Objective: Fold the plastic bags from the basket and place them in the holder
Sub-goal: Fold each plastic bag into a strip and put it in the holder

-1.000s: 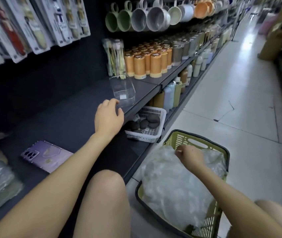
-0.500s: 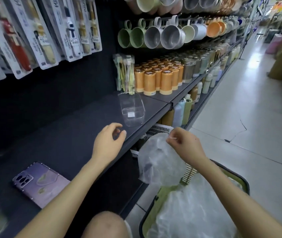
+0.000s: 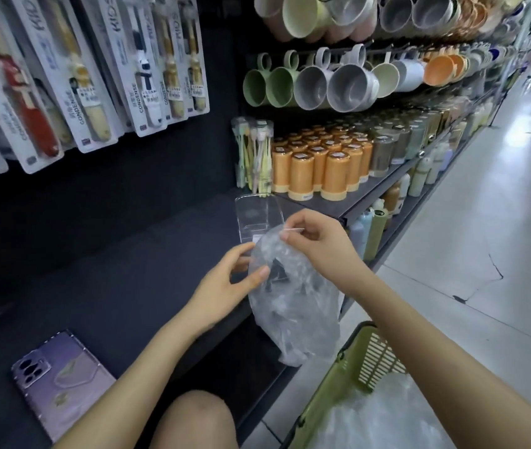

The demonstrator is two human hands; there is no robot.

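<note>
Stage: early. One plastic bag [image 3: 293,306] is held up in the air, unfolded and crumpled, above the front edge of the shelf [image 3: 128,270], between the holder [image 3: 257,212] and the basket [image 3: 348,374]. No fold is seen in it yet.

Grip, right hand [image 3: 319,241]: thumb and forefinger are pinched together on the bag's top edge.

Grip, left hand [image 3: 225,283]: the thumb is laid on the front of the bag's left edge, with fingers behind it. It is judged to be clamped lightly on the film.

Holder: clear, upright on the shelf, just behind the raised bag. No folded bag is made out inside, though the clear wall makes this hard to confirm.

Basket: green, slotted, on the floor beside the shelf, partly cut off by the frame. A heap of clear bags [image 3: 380,422] is seen inside, loose and unfolded.

Remaining, as judged: this bag is to be flattened, folded and placed in the holder, and the heap is then to be worked through likewise. Little of the task is taken as done.

A phone [image 3: 63,384] is noted lying flat on the shelf, well apart.
</note>
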